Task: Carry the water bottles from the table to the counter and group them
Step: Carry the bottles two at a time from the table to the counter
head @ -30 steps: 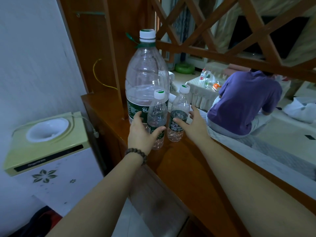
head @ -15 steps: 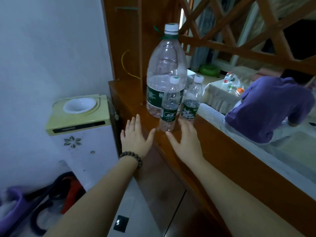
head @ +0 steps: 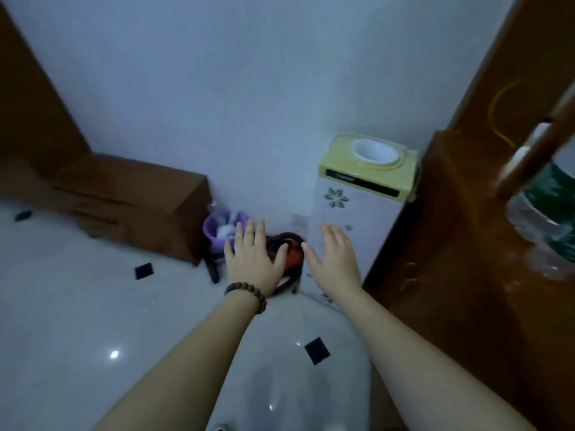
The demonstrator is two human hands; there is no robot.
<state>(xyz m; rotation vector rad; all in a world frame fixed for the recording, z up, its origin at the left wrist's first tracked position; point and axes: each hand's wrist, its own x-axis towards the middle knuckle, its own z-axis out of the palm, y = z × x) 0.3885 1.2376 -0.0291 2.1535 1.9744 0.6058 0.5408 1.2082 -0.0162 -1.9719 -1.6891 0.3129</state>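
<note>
Fingers spread and empty on my left hand (head: 254, 262) and right hand (head: 334, 261), I could clip the big bottle (head: 547, 219) turning blind beside the counter (head: 451, 231).

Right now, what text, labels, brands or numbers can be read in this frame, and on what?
Nothing reads legibly.
Water dispenser: pale lettering on its black strip, too small and blurred to read.
Large bottle at the right edge: green label with white marks, blurred, unreadable.
The left hand and right hand are open and hold nothing, so nothing printed there.
</note>
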